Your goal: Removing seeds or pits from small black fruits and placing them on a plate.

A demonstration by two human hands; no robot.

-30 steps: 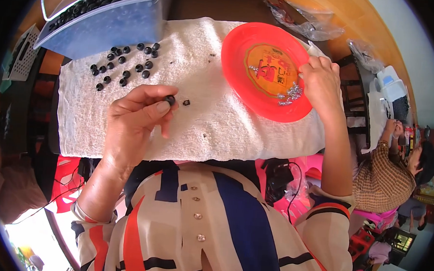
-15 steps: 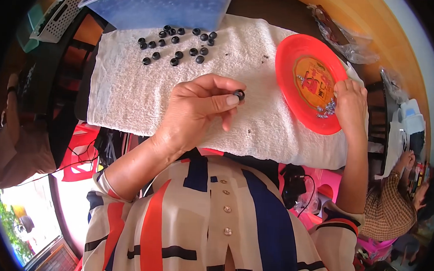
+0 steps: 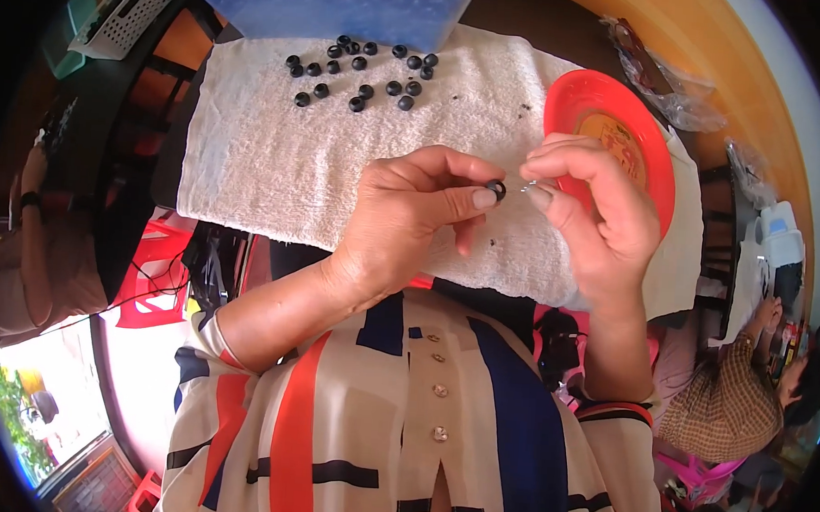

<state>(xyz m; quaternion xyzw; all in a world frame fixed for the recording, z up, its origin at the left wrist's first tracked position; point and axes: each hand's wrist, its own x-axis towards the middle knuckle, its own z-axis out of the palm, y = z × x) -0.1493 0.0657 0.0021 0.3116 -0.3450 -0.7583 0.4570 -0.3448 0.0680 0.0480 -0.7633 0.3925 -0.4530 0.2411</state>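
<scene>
Between the thumb and fingers of my left hand (image 3: 403,205) is a round black bead (image 3: 496,189), its hole facing toward my right. My right hand (image 3: 611,216) pinches a small silvery piece (image 3: 528,185), too tiny to name more exactly, just right of the bead and apart from it. Behind my right hand lies a red plate (image 3: 659,148) with an orange printed centre, partly covered by that hand. Several loose black beads (image 3: 359,63) are scattered on the white towel (image 3: 266,174), beyond my left hand.
At the far edge of the towel stands a translucent blue bin (image 3: 340,7). Crumpled clear plastic bags (image 3: 687,108) lie at the far right. A white perforated basket (image 3: 131,14) is at the far left. Other people sit at the left and at the right (image 3: 727,402).
My right hand has left the plate and come left to the bead, bringing a small silvery piece. My left hand still holds the bead. The whole view has shifted slightly.
</scene>
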